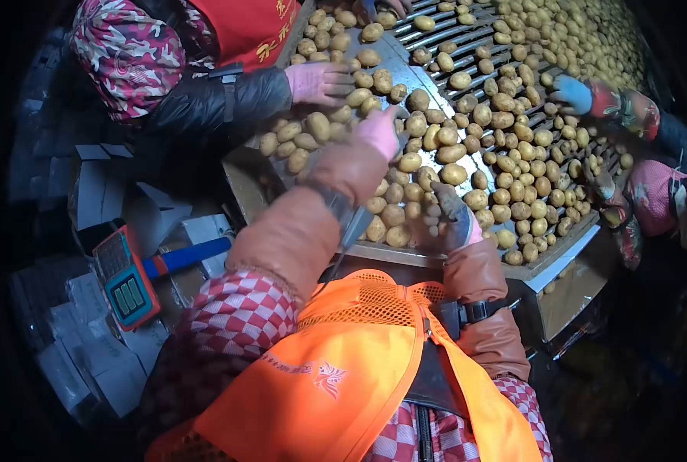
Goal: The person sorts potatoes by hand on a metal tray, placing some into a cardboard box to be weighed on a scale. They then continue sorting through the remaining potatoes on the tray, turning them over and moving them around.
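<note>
In the head view, my left hand [380, 132], in a pink glove, reaches across the sorting table among loose potatoes [431, 138]. It is smeared by motion, and its fingers are mostly hidden. My right hand [452, 218] wears a soiled dark glove with a pink cuff. Its fingers are apart and bent downward beside potatoes [398, 235] at the table's near edge, with no potato visibly gripped. Between my two hands, several potatoes lie on the metal surface [414, 75].
Slatted rollers [466, 38] carry more potatoes beyond. Co-workers' hands are close: a pink glove [320, 83] at left, a blue glove [573, 94] and a dirty glove [609, 189] at right. A scale [128, 277] stands by cartons at lower left. A wooden rim [389, 252] borders the table.
</note>
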Action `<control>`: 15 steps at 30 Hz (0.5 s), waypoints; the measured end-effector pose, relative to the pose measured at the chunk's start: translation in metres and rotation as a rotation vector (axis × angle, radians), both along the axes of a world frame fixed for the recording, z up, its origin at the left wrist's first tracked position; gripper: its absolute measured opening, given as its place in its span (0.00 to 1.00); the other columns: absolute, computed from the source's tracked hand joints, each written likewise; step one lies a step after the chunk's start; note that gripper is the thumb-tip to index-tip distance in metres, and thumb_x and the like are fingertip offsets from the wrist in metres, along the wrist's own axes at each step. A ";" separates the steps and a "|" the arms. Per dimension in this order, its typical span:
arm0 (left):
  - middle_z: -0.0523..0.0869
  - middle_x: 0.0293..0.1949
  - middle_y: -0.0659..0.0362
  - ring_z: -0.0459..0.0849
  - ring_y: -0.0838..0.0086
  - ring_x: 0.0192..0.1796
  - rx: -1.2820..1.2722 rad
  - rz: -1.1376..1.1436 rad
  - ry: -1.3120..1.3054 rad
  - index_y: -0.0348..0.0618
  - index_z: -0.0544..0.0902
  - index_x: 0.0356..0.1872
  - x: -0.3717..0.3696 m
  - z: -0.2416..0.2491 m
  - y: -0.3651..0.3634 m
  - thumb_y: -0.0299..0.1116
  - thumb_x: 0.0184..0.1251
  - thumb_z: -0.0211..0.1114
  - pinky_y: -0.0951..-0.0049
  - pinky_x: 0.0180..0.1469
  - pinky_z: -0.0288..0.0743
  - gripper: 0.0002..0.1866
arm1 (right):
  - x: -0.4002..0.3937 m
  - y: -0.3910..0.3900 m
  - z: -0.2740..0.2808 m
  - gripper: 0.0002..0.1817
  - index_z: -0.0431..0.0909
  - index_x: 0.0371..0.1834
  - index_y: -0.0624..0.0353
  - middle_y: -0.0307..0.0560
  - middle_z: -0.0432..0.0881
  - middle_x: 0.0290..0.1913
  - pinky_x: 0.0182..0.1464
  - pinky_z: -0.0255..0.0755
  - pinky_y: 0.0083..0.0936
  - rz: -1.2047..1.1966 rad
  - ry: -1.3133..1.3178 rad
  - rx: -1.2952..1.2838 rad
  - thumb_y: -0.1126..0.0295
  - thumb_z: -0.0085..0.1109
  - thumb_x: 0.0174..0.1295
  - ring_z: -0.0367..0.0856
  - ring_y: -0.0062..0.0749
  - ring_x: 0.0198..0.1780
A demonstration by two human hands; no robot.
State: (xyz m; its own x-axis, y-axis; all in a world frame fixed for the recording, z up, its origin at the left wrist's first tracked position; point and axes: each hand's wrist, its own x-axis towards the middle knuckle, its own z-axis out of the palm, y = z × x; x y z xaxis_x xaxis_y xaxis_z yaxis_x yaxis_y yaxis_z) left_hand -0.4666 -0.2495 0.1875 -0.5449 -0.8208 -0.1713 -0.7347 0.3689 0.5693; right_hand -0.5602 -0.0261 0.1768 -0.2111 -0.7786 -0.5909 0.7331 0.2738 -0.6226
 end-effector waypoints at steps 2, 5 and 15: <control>0.85 0.55 0.49 0.84 0.52 0.57 0.124 -0.097 0.328 0.48 0.80 0.61 0.022 0.008 0.041 0.44 0.66 0.68 0.58 0.60 0.75 0.24 | 0.019 -0.011 0.020 0.26 0.71 0.67 0.56 0.40 0.79 0.41 0.28 0.66 0.15 -0.081 0.035 -0.087 0.56 0.58 0.71 0.76 0.22 0.31; 0.83 0.57 0.50 0.83 0.53 0.58 0.530 -0.219 0.606 0.46 0.78 0.62 0.039 -0.038 0.075 0.46 0.68 0.66 0.57 0.63 0.73 0.25 | 0.015 0.003 0.015 0.28 0.68 0.69 0.55 0.41 0.79 0.47 0.25 0.64 0.14 -0.151 0.070 -0.018 0.56 0.60 0.70 0.74 0.22 0.30; 0.83 0.56 0.50 0.79 0.53 0.60 -0.311 -0.314 -0.254 0.51 0.81 0.61 0.151 -0.030 0.035 0.43 0.63 0.66 0.52 0.63 0.71 0.24 | -0.123 0.210 -0.016 0.20 0.75 0.59 0.53 0.36 0.80 0.40 0.22 0.67 0.16 -0.736 -0.409 -0.545 0.57 0.60 0.70 0.69 0.20 0.26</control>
State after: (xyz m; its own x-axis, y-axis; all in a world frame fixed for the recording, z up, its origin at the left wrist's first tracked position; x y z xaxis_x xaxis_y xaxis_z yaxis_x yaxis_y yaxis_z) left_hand -0.3153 -0.2150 0.1578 -0.7465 -0.6572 -0.1036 -0.6620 0.7180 0.2151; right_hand -0.6829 0.1841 0.1604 -0.6094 -0.7222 -0.3271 0.7911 -0.5815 -0.1900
